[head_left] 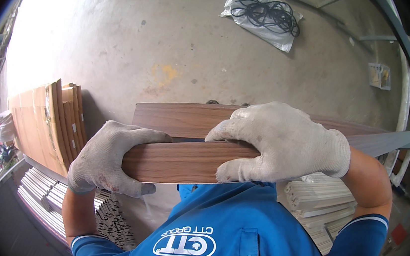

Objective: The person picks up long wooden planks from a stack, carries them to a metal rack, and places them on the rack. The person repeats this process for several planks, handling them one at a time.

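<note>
A brown wood-grain plank (181,161) is held up in front of my chest. My left hand (102,157), in a white knit glove, is closed round its left end, thumb along the top and fingers at the lower edge. My right hand (286,141), gloved the same way, grips it farther right, thumb and fingers spread across its face. Beyond it is a second wood-grain plank (173,118), with a dark narrow gap between the two. My right hand partly covers this farther plank; whether it touches it, I cannot tell.
Flattened brown cardboard (41,121) leans at the left, above bundled pale strips (47,201). More pale strips (317,200) lie stacked at right. A white sack (248,25) with a coiled black cable (267,14) lies on the concrete floor. Metal frames (408,99) stand along the right edge.
</note>
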